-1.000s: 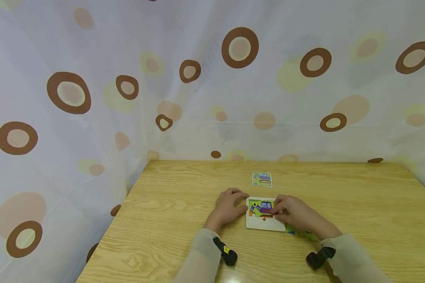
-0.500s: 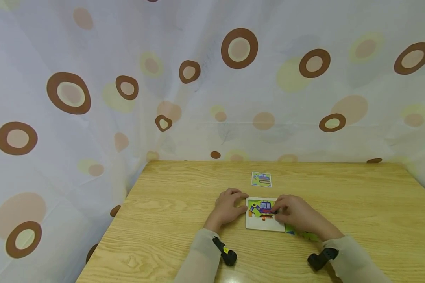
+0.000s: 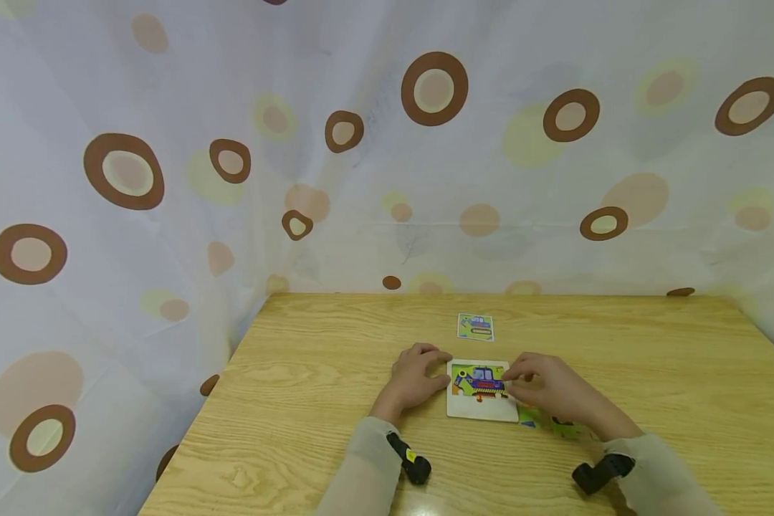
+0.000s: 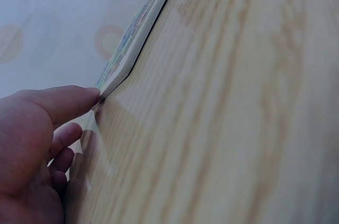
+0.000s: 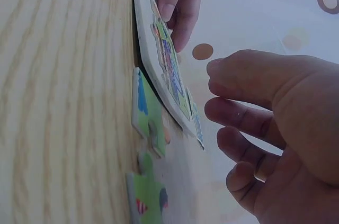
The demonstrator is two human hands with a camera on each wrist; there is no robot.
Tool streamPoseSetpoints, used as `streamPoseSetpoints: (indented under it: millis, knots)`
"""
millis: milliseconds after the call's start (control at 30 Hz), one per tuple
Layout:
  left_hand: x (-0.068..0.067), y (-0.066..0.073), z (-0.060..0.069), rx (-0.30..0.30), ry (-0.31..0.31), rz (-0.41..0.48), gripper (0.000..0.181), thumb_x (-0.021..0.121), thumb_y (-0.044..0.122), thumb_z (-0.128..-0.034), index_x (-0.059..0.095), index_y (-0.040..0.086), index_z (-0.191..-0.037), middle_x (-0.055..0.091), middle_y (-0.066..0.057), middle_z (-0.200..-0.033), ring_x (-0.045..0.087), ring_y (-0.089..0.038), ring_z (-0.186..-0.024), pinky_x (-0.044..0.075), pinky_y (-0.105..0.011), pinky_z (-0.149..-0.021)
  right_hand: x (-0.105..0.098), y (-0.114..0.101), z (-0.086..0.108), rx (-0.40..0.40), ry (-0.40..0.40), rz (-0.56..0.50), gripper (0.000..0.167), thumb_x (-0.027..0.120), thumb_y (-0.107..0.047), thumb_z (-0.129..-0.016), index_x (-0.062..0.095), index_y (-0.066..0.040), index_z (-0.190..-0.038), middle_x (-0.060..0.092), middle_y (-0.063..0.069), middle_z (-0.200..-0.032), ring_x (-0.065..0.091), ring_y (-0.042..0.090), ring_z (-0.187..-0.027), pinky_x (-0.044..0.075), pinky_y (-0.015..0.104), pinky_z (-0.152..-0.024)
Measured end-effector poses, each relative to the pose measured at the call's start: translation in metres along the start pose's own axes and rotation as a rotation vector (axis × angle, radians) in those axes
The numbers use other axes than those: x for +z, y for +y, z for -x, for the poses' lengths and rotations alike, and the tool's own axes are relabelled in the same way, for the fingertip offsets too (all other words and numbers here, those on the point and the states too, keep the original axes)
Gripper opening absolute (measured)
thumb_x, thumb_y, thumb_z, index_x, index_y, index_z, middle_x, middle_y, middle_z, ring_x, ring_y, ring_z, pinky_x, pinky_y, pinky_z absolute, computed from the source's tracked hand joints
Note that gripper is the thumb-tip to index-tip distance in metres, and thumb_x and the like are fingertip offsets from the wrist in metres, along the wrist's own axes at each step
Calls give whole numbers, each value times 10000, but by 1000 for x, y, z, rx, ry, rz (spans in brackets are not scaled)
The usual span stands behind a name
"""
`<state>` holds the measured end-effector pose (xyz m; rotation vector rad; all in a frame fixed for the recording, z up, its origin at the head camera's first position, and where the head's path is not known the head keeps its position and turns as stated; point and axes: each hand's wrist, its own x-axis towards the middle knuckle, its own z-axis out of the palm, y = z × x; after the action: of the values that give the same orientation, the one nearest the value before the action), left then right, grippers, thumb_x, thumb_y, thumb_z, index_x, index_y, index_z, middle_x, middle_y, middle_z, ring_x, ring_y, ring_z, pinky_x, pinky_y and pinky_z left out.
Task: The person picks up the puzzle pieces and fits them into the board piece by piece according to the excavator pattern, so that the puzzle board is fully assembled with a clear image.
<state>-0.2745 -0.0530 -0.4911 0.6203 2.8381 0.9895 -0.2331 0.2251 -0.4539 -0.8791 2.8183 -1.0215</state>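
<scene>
A jigsaw board point(image 3: 482, 409) with a white frame lies flat on the table; the pieces in its upper part form a blue-purple digger, while white backing shows below. My left hand point(image 3: 415, 376) is at the board's left side, its thumb point(image 4: 79, 99) touching the edge with relaxed fingers. My right hand point(image 3: 551, 390) hovers over the board's right side, fingers loosely bent and nothing visible between them in the right wrist view. Loose green jigsaw pieces point(image 5: 146, 110) lie beside the board, partly hidden under the right hand in the head view.
A small picture card point(image 3: 475, 327) showing the same digger lies behind the board. The wooden table point(image 3: 335, 337) extends to both sides. A white curtain point(image 3: 374, 179) with brown rings hangs behind and at the left of the table.
My right hand has let go of a piece at the board's right side and drawn back slightly to the right, uncovering more of the digger. The left hand has stayed in place.
</scene>
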Motion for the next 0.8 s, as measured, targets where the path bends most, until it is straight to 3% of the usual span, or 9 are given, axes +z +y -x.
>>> streamPoseSetpoints:
  millis: [267,467,800]
  knots:
    - [2,-1,-1,1,-2,0,371,643,303,-960,641,239,-1325,474,-16,-1407,389,-286,-1308,294,-533,-1041,-7,3,9,24,-43,-8,226,729,-178,-903,739,-78,-1105,651,-52,-998,606,144,-911,526,325,-760]
    - [1,-1,-1,-4,-7,7,372,641,298,-960,639,238,-1327,467,-21,-1416,384,-286,-1311,290,-536,-1046,-12,4,16,21,-97,31,294,742,-230,-892,730,-61,-1132,661,-33,-1043,614,203,-968,520,401,-809]
    - [1,-1,0,-13,-4,11,368,640,293,-961,640,240,-1325,469,-11,-1413,383,-280,-1311,284,-531,-1051,-11,9,29,-6,-104,100,384,757,-324,-875,712,-76,-1165,630,-35,-1085,583,244,-995,481,467,-829]
